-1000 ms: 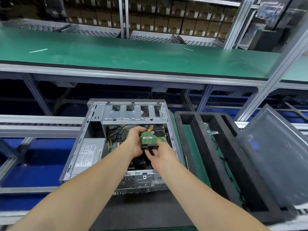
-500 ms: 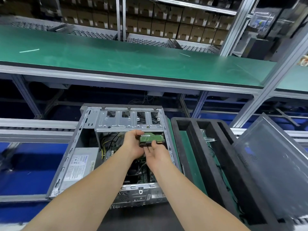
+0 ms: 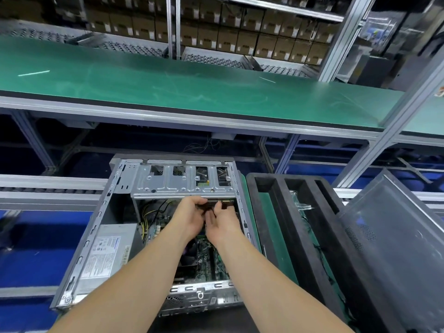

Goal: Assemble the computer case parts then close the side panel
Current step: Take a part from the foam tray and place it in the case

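Note:
An open grey computer case [image 3: 101, 227] lies on its side in front of me, its motherboard and power supply [image 3: 105, 251] exposed. A hard drive [image 3: 219, 202] with a green circuit board is mostly slid under the metal drive cage [image 3: 182, 183] at the far end of the case; only its near edge shows. My left hand [image 3: 189, 217] grips the drive's left side, fingers curled over it. My right hand [image 3: 222, 223] holds its near right edge with the fingertips. The dark side panel [image 3: 394, 239] leans at the right.
A black foam tray [image 3: 298, 227] with long slots and a green liner stands right of the case. A green conveyor belt [image 3: 192, 92] runs across behind, with aluminium frame posts [image 3: 403, 109] at the right. Shelves of cardboard boxes [image 3: 240, 37] fill the background.
Both hands carried the hard drive away from me, from above the motherboard into the drive cage, so most of its green board is now hidden under the cage.

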The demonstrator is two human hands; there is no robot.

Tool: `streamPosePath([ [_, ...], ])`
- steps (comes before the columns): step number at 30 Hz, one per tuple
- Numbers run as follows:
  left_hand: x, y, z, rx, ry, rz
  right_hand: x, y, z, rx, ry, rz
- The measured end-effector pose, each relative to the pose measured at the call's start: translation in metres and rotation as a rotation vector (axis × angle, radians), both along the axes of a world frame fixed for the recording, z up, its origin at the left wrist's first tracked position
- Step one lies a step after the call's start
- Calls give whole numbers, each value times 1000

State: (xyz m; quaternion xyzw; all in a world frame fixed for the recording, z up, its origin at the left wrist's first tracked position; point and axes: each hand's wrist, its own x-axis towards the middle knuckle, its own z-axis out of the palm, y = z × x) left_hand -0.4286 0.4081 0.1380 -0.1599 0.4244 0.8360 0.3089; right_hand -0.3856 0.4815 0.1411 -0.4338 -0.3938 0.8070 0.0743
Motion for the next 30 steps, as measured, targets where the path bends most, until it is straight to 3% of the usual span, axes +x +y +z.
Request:
streamPosePath([
  [6, 6, 4, 2, -53, -66, 11, -4, 0, 10, 31, -107, 53],
  [12, 27, 18, 16, -153, -91, 139, 14, 1, 35, -64, 25, 177],
  [15, 38, 26, 27, -167, -71, 222, 24, 6, 48, 15, 95, 275],
  [18, 45, 33, 43, -153, -57, 173, 35, 18, 64, 128, 156, 346],
  [23, 57, 54, 70, -210, 26, 148, 57, 62, 82, 286, 225, 437],
  [30, 67, 99, 79, -284, 286, 12, 83, 152, 92, 414, 211, 454],
])
